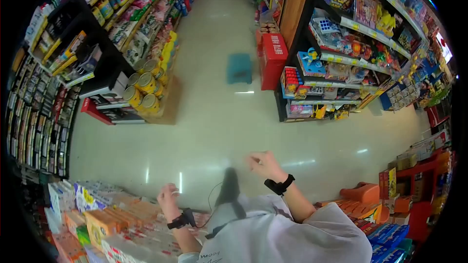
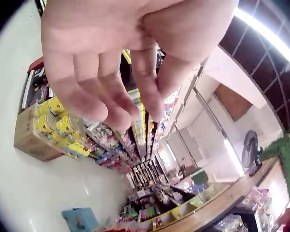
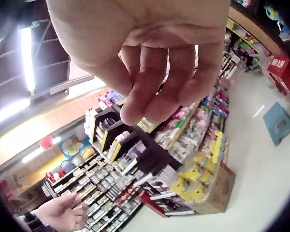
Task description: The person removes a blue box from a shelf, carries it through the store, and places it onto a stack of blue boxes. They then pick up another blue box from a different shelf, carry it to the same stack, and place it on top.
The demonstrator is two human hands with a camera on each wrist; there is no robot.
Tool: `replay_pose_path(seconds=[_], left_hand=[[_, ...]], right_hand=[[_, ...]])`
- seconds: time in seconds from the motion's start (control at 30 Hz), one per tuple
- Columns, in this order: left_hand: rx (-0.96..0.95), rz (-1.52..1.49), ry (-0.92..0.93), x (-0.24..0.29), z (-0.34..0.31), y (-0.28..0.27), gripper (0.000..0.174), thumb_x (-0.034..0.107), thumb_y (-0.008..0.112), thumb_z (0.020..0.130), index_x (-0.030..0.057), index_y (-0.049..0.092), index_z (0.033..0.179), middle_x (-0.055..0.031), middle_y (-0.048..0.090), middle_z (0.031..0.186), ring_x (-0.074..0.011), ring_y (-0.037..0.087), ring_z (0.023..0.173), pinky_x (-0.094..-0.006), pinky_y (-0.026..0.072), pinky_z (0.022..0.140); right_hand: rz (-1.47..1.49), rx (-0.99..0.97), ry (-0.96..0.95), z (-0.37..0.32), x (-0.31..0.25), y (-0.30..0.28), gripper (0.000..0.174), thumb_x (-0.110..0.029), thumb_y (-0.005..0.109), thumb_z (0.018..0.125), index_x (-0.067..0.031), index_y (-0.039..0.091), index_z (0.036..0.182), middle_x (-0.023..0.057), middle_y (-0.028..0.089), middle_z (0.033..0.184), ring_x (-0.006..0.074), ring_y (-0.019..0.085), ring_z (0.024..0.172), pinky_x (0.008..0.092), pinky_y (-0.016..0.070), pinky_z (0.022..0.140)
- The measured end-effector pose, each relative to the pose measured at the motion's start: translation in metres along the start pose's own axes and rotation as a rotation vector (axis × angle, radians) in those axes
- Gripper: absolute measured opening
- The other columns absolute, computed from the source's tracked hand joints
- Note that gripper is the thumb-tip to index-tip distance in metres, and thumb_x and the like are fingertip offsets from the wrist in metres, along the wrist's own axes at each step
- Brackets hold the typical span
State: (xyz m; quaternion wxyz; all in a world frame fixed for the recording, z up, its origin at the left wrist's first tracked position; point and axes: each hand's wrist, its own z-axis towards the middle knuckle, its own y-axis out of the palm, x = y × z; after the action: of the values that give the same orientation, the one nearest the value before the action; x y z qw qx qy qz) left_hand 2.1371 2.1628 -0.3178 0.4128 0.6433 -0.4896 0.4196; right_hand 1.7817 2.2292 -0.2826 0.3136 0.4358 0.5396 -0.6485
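Both hands are in mid-air in front of the body, holding nothing. My left hand (image 1: 169, 201) is at the lower left of the head view, close to stacked tissue packs (image 1: 105, 221). Its fingers (image 2: 118, 104) hang loosely bent in the left wrist view. Farther forward, over the aisle floor, is my right hand (image 1: 266, 164). The right wrist view shows its fingers (image 3: 152, 96) relaxed and slightly curled, with the left hand (image 3: 64, 213) beyond at the lower left. Each wrist wears a black strap.
A blue plastic stool (image 1: 239, 68) stands on the floor ahead. Yellow cans (image 1: 146, 87) on a cardboard box (image 1: 169, 100) end the left shelves. At right, a red box (image 1: 274, 58) stands beside the toy shelf (image 1: 351, 58). An orange chair (image 1: 360, 192) is at lower right.
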Motion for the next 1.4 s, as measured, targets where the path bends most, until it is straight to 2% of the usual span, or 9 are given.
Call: replay_pose_path(seconds=[0.13,0.23,0.33,0.43,0.53,0.83,1.07,1.33,1.4], left_hand=[[-0.107,-0.065,0.029,0.030,0.086,0.035,0.033,0.022,0.057,0.095,0.0031,0.055,0.068,-0.0070,0.059,0.078,-0.0145,0.055,0.068,-0.0276,0.0443,0.061],[-0.074,0.013,0.081,0.075,0.152,0.090,0.028,0.019,0.056,0.094,0.0007,0.059,0.073,-0.0076,0.059,0.078,-0.0140,0.054,0.067,-0.0274,0.0457,0.064],[-0.192,0.013,0.105,0.105,0.206,0.117,0.022,0.014,0.058,0.093,-0.0008,0.061,0.077,-0.0076,0.060,0.083,-0.0140,0.056,0.070,-0.0269,0.0462,0.064],[-0.363,0.091,0.192,0.117,0.258,0.139,0.023,0.016,0.057,0.095,0.0001,0.059,0.078,-0.0057,0.059,0.086,-0.0120,0.055,0.069,-0.0258,0.0448,0.063],[-0.318,0.131,0.148,0.138,0.287,0.179,0.022,0.014,0.056,0.095,-0.0005,0.061,0.079,-0.0075,0.062,0.092,-0.0131,0.058,0.072,-0.0262,0.0458,0.063],[-0.241,0.167,0.116,0.170,0.430,0.256,0.024,0.013,0.052,0.096,-0.0046,0.060,0.083,-0.0093,0.061,0.080,-0.0148,0.057,0.068,-0.0280,0.0459,0.063],[-0.257,0.225,0.146,0.235,0.556,0.352,0.038,0.010,0.047,0.097,-0.0013,0.049,0.133,0.0018,0.045,0.062,-0.0055,0.039,0.054,-0.0223,0.0332,0.049],[-0.479,0.215,0.180,0.262,0.696,0.439,0.020,0.005,0.055,0.095,0.0002,0.060,0.113,0.0025,0.048,0.062,-0.0057,0.042,0.054,-0.0238,0.0379,0.053],[-0.520,0.229,0.206,0.259,0.732,0.463,0.018,0.005,0.055,0.094,-0.0003,0.061,0.111,0.0012,0.050,0.064,-0.0069,0.045,0.056,-0.0240,0.0393,0.055]], right_hand=[[-0.157,0.109,-0.168,0.085,-0.022,-0.025,0.018,-0.007,0.059,0.087,-0.0018,0.068,0.102,0.0100,0.069,0.080,0.0181,0.066,0.069,0.0287,0.0512,0.063],[-0.107,-0.019,0.012,0.161,-0.040,-0.045,0.028,-0.012,0.054,0.090,-0.0069,0.065,0.116,0.0158,0.067,0.108,0.0277,0.065,0.095,0.0352,0.0500,0.087],[-0.120,0.043,0.125,0.220,-0.038,-0.042,0.031,-0.007,0.054,0.088,-0.0067,0.065,0.116,0.0152,0.068,0.106,0.0252,0.066,0.093,0.0347,0.0503,0.085],[-0.030,0.184,-0.089,0.267,-0.031,-0.031,0.031,-0.003,0.053,0.086,-0.0059,0.066,0.114,0.0153,0.068,0.099,0.0228,0.066,0.089,0.0331,0.0503,0.082],[0.035,0.059,0.113,0.306,-0.035,-0.030,0.029,-0.002,0.053,0.084,-0.0049,0.067,0.109,0.0145,0.068,0.091,0.0239,0.066,0.085,0.0320,0.0505,0.078],[-0.025,0.119,-0.035,0.481,0.023,-0.024,0.024,-0.004,0.054,0.082,-0.0053,0.068,0.102,0.0143,0.068,0.085,0.0266,0.065,0.073,0.0344,0.0508,0.067],[0.122,0.291,-0.177,0.675,0.036,-0.026,0.030,-0.004,0.055,0.082,-0.0082,0.064,0.110,0.0114,0.068,0.084,0.0249,0.066,0.074,0.0336,0.0502,0.064],[0.128,0.384,-0.275,0.824,0.023,-0.039,0.030,-0.004,0.054,0.082,-0.0079,0.063,0.109,0.0078,0.069,0.088,0.0235,0.066,0.075,0.0334,0.0512,0.066],[0.161,0.248,-0.085,0.848,0.036,-0.044,0.029,-0.004,0.054,0.082,-0.0079,0.064,0.109,0.0083,0.068,0.086,0.0243,0.066,0.074,0.0338,0.0511,0.066]])
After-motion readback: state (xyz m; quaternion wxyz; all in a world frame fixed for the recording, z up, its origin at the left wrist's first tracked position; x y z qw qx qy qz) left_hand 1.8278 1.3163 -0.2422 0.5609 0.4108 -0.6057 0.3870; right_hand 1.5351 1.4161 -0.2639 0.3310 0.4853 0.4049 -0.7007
